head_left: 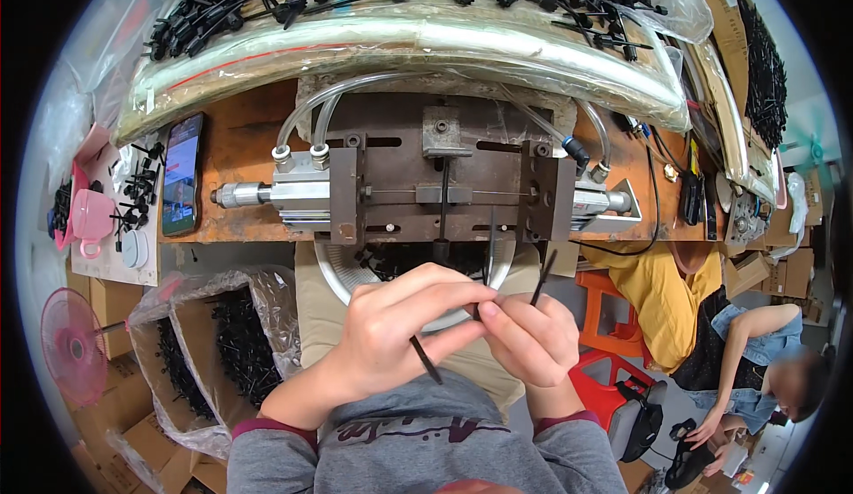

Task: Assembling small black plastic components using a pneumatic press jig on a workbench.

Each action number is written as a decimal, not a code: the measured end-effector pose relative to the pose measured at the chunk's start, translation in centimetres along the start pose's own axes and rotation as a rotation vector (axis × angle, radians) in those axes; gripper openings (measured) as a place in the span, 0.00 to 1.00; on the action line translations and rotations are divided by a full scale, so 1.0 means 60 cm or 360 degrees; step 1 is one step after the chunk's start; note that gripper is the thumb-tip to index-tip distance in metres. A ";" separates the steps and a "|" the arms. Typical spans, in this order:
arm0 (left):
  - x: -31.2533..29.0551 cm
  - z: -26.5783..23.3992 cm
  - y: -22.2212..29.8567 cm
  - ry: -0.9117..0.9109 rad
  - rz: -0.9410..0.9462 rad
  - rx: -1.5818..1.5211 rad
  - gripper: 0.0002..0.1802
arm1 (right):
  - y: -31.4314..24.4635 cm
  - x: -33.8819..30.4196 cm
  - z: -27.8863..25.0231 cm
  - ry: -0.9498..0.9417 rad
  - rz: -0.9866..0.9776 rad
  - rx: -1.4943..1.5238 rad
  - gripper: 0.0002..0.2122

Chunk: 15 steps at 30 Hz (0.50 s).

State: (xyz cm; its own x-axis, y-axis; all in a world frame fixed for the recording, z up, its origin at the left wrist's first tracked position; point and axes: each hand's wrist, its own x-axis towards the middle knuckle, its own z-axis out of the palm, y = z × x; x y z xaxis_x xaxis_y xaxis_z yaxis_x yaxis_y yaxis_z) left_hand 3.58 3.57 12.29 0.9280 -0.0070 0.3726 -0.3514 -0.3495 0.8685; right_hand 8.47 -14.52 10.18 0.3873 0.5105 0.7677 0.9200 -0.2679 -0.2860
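Note:
My left hand (395, 325) and my right hand (536, 338) meet in front of the bench, fingertips pinched together around small black parts. A thin black rod (425, 359) pokes out below my left palm. From my right fingers another black rod (544, 277) slants upward. A narrow dark strip (492, 243) rises above the fingertips; whether it is held cannot be made out. Just beyond stands a metal clamping fixture (382, 199), with a black stemmed part (444, 194) set upright in its middle. A thin wire runs across the fixture, and my fingers hide the parts' joined ends.
Air cylinders (302, 194) with clear hoses flank the fixture. A plastic-wrapped shelf (409, 41) heaped with black parts overhangs the back. Left are a phone (183, 174), pink cup (92, 214), and part-filled boxes (213, 343). Another person (737, 343) sits right, near red stools (609, 316).

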 end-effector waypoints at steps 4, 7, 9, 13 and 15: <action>-0.006 -0.008 -0.003 0.0124 0.0063 0.0231 0.18 | -0.001 -0.002 -0.001 -0.0097 0.0071 -0.0012 0.20; -0.012 -0.005 -0.019 0.0219 0.0127 0.0704 0.15 | 0.003 -0.003 0.000 0.0027 0.0327 0.0244 0.23; -0.007 -0.003 -0.028 0.0143 0.0205 0.0941 0.14 | 0.006 -0.002 -0.006 0.0062 0.0352 0.0339 0.25; -0.003 0.010 -0.049 0.0052 0.0274 0.1204 0.12 | 0.015 -0.012 0.007 0.0247 0.0357 0.0566 0.26; 0.006 0.010 -0.051 0.0034 0.0279 0.1226 0.12 | 0.016 -0.015 0.009 0.0312 0.0386 0.0630 0.26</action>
State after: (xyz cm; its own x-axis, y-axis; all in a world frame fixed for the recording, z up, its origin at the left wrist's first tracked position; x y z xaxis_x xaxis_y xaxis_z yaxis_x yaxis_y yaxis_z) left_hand 5.06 4.08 9.56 0.8615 -0.1068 0.4965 -0.3003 -0.8955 0.3286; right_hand 9.05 -14.81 8.88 0.6095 0.2985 0.7345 0.7715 -0.0099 -0.6362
